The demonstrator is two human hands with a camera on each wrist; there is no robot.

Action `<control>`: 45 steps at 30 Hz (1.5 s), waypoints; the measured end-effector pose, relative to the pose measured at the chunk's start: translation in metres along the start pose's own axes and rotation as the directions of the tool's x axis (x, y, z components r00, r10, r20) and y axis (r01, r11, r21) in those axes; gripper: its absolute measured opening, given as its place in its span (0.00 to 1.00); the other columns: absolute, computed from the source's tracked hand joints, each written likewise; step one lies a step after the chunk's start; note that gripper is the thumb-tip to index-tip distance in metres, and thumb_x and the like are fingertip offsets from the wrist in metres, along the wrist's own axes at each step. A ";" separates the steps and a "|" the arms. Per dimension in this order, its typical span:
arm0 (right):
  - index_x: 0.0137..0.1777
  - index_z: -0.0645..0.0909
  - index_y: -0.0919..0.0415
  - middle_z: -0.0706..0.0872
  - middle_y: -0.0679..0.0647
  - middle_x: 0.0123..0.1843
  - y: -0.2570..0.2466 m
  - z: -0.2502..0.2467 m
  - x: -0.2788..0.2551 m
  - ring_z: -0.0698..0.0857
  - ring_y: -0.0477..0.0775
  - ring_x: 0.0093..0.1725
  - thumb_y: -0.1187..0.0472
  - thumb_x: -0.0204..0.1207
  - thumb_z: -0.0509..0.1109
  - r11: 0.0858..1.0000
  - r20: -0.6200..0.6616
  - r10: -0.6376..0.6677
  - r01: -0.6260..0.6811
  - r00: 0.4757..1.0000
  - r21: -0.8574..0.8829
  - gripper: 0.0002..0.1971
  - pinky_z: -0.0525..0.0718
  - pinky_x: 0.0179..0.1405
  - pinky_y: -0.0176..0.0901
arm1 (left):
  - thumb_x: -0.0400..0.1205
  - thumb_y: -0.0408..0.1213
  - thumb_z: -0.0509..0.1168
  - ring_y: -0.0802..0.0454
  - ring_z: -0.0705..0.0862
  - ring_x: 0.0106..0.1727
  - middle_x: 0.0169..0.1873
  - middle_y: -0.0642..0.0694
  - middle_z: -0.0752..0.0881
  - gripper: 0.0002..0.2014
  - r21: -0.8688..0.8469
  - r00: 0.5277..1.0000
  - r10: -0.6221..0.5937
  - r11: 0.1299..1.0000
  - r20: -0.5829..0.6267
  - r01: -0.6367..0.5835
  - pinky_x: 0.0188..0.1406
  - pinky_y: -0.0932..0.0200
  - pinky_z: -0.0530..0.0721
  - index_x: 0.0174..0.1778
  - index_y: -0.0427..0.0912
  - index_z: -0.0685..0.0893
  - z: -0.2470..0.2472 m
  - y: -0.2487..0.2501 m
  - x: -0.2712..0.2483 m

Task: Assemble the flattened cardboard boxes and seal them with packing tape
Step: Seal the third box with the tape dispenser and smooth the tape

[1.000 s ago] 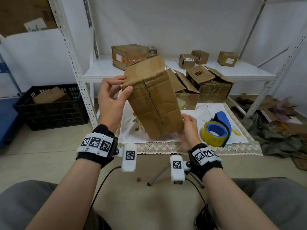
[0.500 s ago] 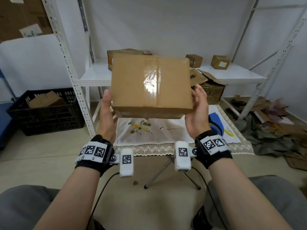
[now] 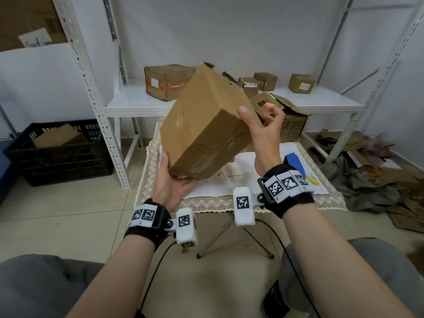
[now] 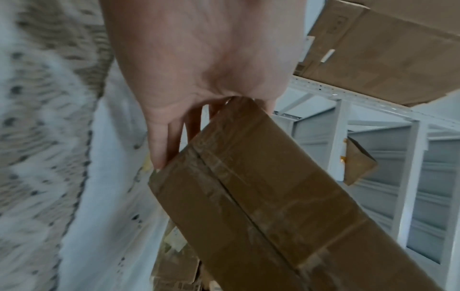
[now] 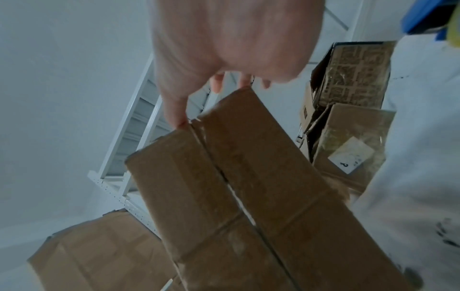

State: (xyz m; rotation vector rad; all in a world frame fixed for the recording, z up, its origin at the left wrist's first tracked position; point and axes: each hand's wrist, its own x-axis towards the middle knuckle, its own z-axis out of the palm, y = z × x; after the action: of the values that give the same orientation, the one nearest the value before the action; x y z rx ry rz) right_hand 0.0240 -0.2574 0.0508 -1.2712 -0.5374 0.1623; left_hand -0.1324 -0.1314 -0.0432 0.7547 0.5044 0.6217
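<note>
I hold a brown cardboard box (image 3: 206, 127) tilted in the air above the cloth mat, one corner low at the left. My left hand (image 3: 174, 182) lies palm up under that low corner, thumb along the side and fingers fairly straight beneath. My right hand (image 3: 261, 129) grips the upper right corner, thumb on the front edge and fingers curled behind. In the left wrist view the box end (image 4: 261, 196) by my left hand (image 4: 199, 69) has clear tape over its seam. In the right wrist view the flaps (image 5: 236, 187) under my right hand (image 5: 224, 39) show a narrow gap. The blue tape dispenser (image 3: 294, 160) lies on the mat, partly hidden by my right wrist.
A white metal shelf (image 3: 128, 106) behind carries a large box (image 3: 167, 81) and small boxes (image 3: 300, 83). Open boxes (image 3: 291, 120) stand under it. A black crate (image 3: 57, 152) sits at the left. Scrap cardboard and cloth (image 3: 367, 168) lie at the right. The lace-edged mat (image 3: 206, 200) is below.
The box, held level between two flat palms half a second ago, now tilts down to the left. My left hand dropped under its low corner and my right hand rose to grip the upper corner.
</note>
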 end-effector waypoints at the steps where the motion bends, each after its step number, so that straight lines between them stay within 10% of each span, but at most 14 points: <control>1: 0.65 0.70 0.37 0.74 0.52 0.74 0.000 0.001 -0.001 0.77 0.53 0.74 0.34 0.60 0.82 1.000 -0.002 0.009 -0.009 1.000 0.016 0.35 0.80 0.74 0.58 | 0.89 0.63 0.53 0.31 0.84 0.70 0.75 0.33 0.78 0.33 0.010 1.000 -0.018 1.000 0.005 0.018 0.63 0.34 0.88 0.86 0.47 0.65 0.001 -0.004 0.000; 7: 0.76 0.67 0.46 0.79 0.43 0.73 0.005 0.008 -0.003 0.76 0.39 0.75 0.47 0.74 0.79 0.980 -0.019 -0.200 0.199 0.980 -0.029 0.34 0.71 0.81 0.61 | 0.95 0.50 0.48 0.36 0.86 0.65 0.68 0.38 0.83 0.20 0.297 0.997 -0.041 0.953 -0.062 0.057 0.53 0.47 0.92 0.75 0.44 0.77 0.010 -0.014 0.008; 12: 0.77 0.64 0.38 0.84 0.35 0.68 0.018 0.010 -0.003 0.75 0.49 0.78 0.40 0.72 0.75 0.960 0.046 -0.211 0.216 0.976 -0.178 0.36 0.66 0.81 0.67 | 0.93 0.42 0.50 0.39 0.91 0.54 0.65 0.36 0.86 0.18 0.558 0.983 -0.038 0.819 -0.178 0.133 0.36 0.56 0.92 0.65 0.44 0.85 -0.007 -0.021 0.024; 16: 0.77 0.66 0.46 0.85 0.38 0.65 0.022 0.009 -0.004 0.77 0.51 0.75 0.42 0.73 0.77 0.939 0.077 -0.266 0.277 0.961 -0.206 0.35 0.68 0.77 0.56 | 0.92 0.39 0.56 0.41 0.89 0.51 0.59 0.37 0.89 0.14 0.872 0.949 0.249 0.486 -0.195 0.052 0.59 0.41 0.89 0.59 0.41 0.88 -0.007 -0.003 0.031; 20: 0.78 0.66 0.47 0.84 0.40 0.66 0.024 0.014 -0.009 0.76 0.52 0.76 0.45 0.75 0.79 0.917 0.131 -0.303 0.326 0.944 -0.227 0.35 0.68 0.73 0.46 | 0.93 0.41 0.54 0.55 0.80 0.67 0.68 0.49 0.83 0.14 0.763 0.759 0.651 0.483 0.015 -0.430 0.68 0.63 0.78 0.70 0.48 0.81 0.026 0.031 0.014; 23: 0.77 0.67 0.48 0.84 0.41 0.67 0.027 0.017 -0.012 0.76 0.51 0.76 0.46 0.75 0.78 0.919 0.102 -0.319 0.334 0.942 -0.212 0.34 0.68 0.73 0.45 | 0.92 0.41 0.56 0.61 0.79 0.70 0.67 0.54 0.84 0.14 0.683 0.551 0.792 0.251 0.263 -0.686 0.71 0.66 0.75 0.68 0.46 0.85 0.057 0.052 -0.007; 28: 0.80 0.65 0.51 0.84 0.48 0.73 0.024 0.007 -0.013 0.80 0.44 0.74 0.50 0.85 0.69 0.938 0.108 -0.296 0.310 0.949 -0.152 0.27 0.78 0.73 0.47 | 0.84 0.45 0.72 0.59 0.83 0.67 0.56 0.57 0.90 0.08 0.688 0.507 0.728 0.068 0.461 -0.722 0.76 0.45 0.77 0.55 0.49 0.91 0.066 0.050 -0.003; 31: 0.79 0.67 0.52 0.85 0.50 0.66 0.033 -0.018 -0.005 0.83 0.44 0.66 0.57 0.88 0.65 0.942 -0.033 -0.254 0.240 0.967 -0.235 0.21 0.81 0.64 0.38 | 0.83 0.46 0.73 0.59 0.84 0.64 0.53 0.57 0.91 0.07 0.678 0.490 0.767 0.100 0.414 -0.728 0.73 0.48 0.79 0.53 0.49 0.92 0.067 0.047 0.002; 34: 0.70 0.72 0.49 0.83 0.42 0.55 0.049 -0.060 0.007 0.80 0.57 0.65 0.67 0.78 0.72 0.863 -0.367 -0.206 -0.009 0.907 -0.505 0.24 0.76 0.69 0.56 | 0.83 0.46 0.73 0.60 0.85 0.63 0.52 0.55 0.92 0.09 0.682 0.481 0.787 0.107 0.386 -0.723 0.72 0.50 0.80 0.53 0.46 0.93 0.069 0.045 0.003; 37: 0.72 0.73 0.53 0.76 0.57 0.72 0.065 -0.101 0.015 0.72 0.64 0.74 0.69 0.74 0.75 0.732 -0.580 -0.047 -0.367 0.813 -0.574 0.28 0.67 0.74 0.57 | 0.84 0.45 0.72 0.61 0.86 0.62 0.51 0.54 0.92 0.09 0.671 0.453 0.810 0.103 0.372 -0.735 0.72 0.58 0.79 0.51 0.45 0.93 0.070 0.041 0.003; 45: 0.72 0.73 0.63 0.79 0.69 0.73 0.104 -0.143 0.019 0.77 0.73 0.72 0.67 0.80 0.68 0.618 -0.548 0.311 -0.603 0.777 -0.505 0.21 0.79 0.72 0.64 | 0.85 0.43 0.71 0.61 0.85 0.62 0.52 0.54 0.92 0.07 0.680 0.454 0.809 0.093 0.374 -0.727 0.71 0.64 0.78 0.51 0.46 0.93 0.073 0.040 0.001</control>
State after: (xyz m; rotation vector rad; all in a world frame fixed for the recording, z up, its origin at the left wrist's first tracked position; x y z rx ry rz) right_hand 0.1258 -0.3412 -0.0684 -2.0860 0.1694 0.1382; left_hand -0.0992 -0.1423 0.0323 1.9525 0.4153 1.5218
